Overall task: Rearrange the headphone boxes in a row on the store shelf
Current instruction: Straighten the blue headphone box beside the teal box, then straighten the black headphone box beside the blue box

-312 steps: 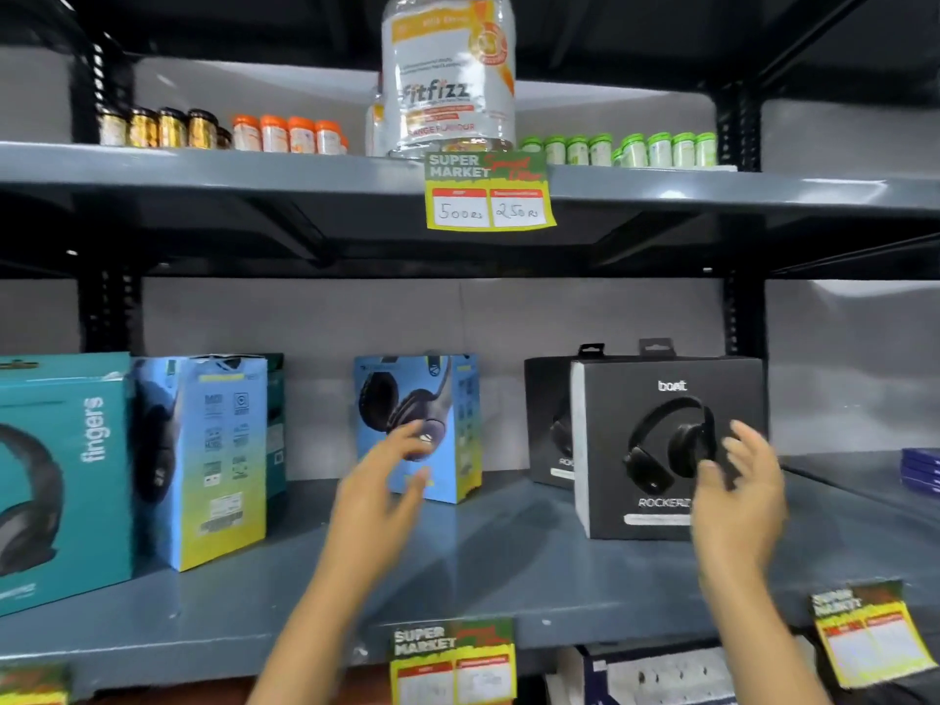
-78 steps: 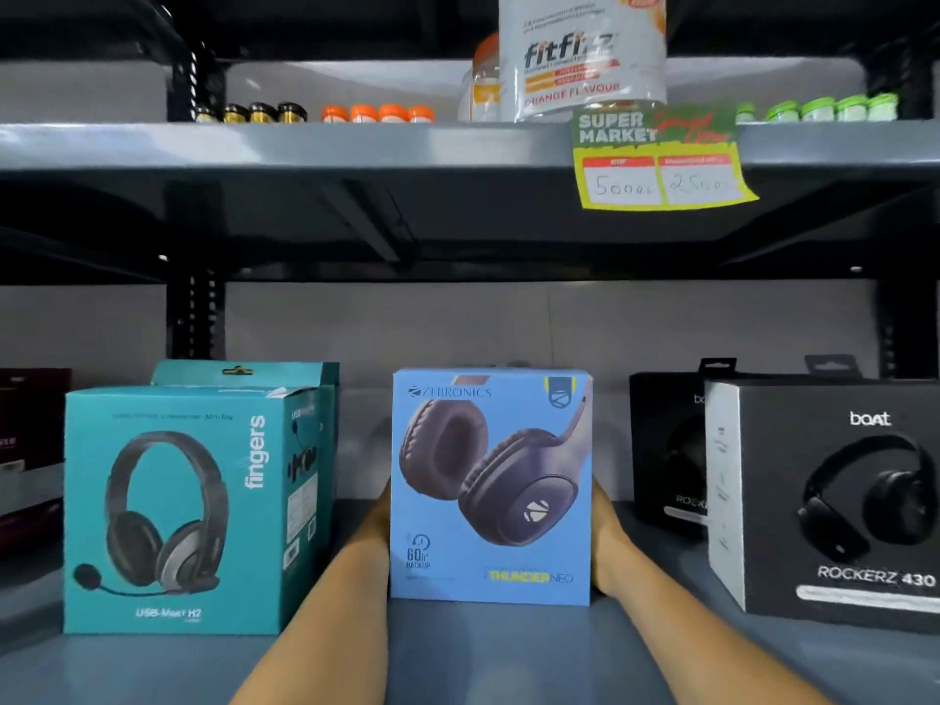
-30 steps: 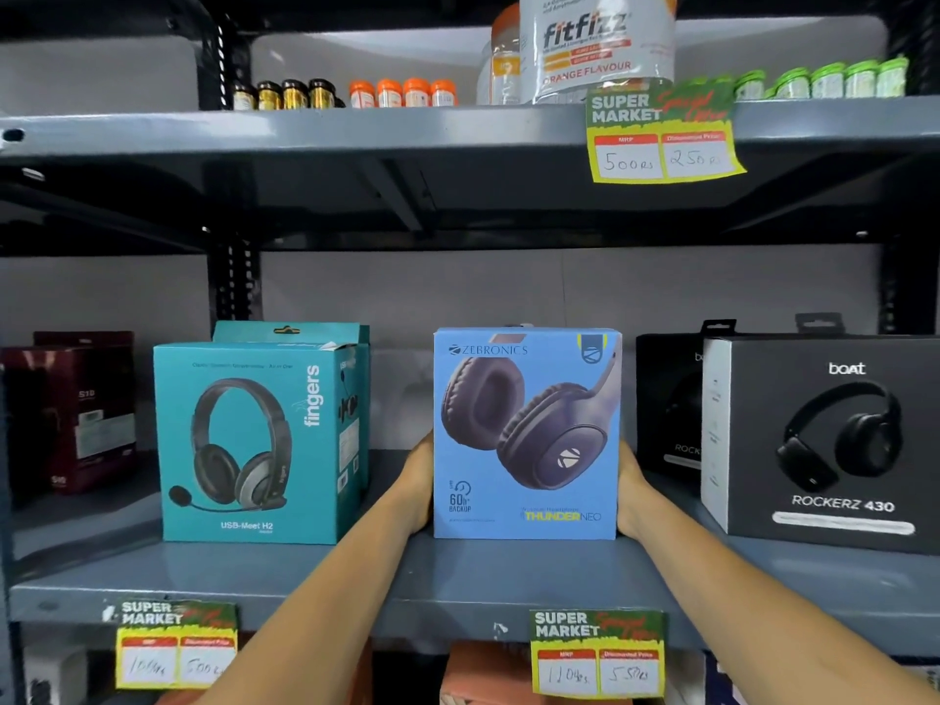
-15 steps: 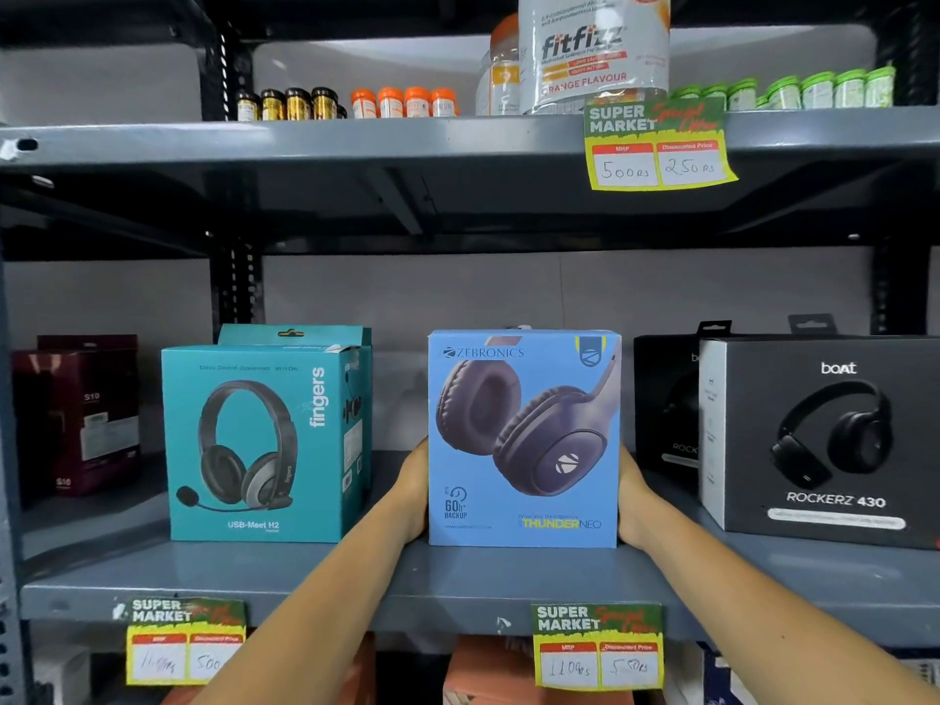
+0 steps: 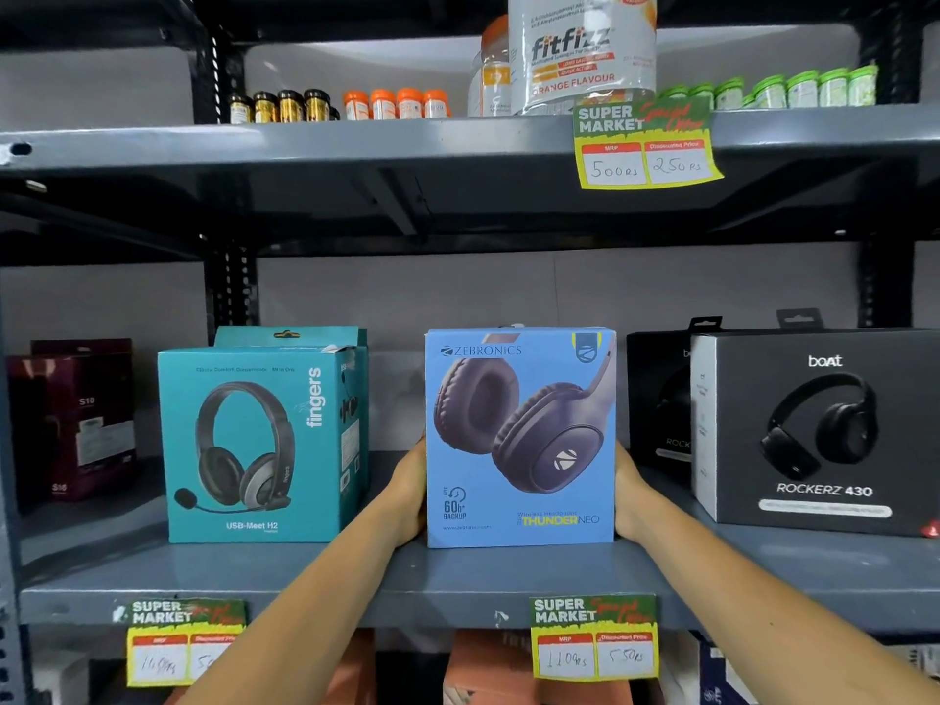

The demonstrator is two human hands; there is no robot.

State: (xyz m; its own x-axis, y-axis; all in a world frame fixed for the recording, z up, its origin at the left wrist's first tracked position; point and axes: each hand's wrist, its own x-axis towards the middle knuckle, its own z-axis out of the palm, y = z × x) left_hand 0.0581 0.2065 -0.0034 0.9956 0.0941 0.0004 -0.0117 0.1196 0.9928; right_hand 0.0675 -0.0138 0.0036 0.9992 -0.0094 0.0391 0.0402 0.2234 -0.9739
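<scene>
A light blue Zebronics headphone box [image 5: 520, 437] stands upright in the middle of the grey shelf [image 5: 458, 582], facing me. My left hand [image 5: 409, 493] presses its left side and my right hand [image 5: 628, 493] presses its right side, fingers hidden behind the box. To the left stands a teal Fingers headset box [image 5: 254, 445], with a second teal box [image 5: 290, 335] behind it. To the right stands a black boAt Rockerz 430 box [image 5: 824, 432], with another black box [image 5: 658, 394] behind it.
Dark maroon boxes [image 5: 76, 417] sit at the far left of the shelf. The upper shelf [image 5: 356, 142] holds small bottles and a large Fitfizz jar [image 5: 585, 48]. Yellow price tags [image 5: 594, 637] hang from the shelf edges. Gaps separate the three front boxes.
Over the last second the blue box has stayed between my hands at the same spot. Ten seconds ago it stood further back on the shelf and my hands held nothing.
</scene>
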